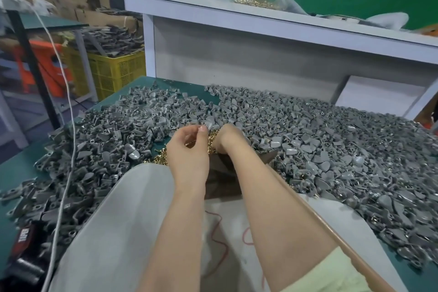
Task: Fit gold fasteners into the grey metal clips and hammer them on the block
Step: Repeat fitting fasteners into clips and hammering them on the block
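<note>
Now at fitting step; no hammering yet. Your left hand grip: thumb and fingers pinched, apparently on 1 clip. Your right hand dips into fasteners; grip hidden, cannot tell. Heap covers surface. Next, likely: seat fastener squarely in clip hole, carry to block.

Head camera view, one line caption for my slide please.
Left hand and right hand meet at gold fasteners amid grey metal clips heaped on a green table.
</note>
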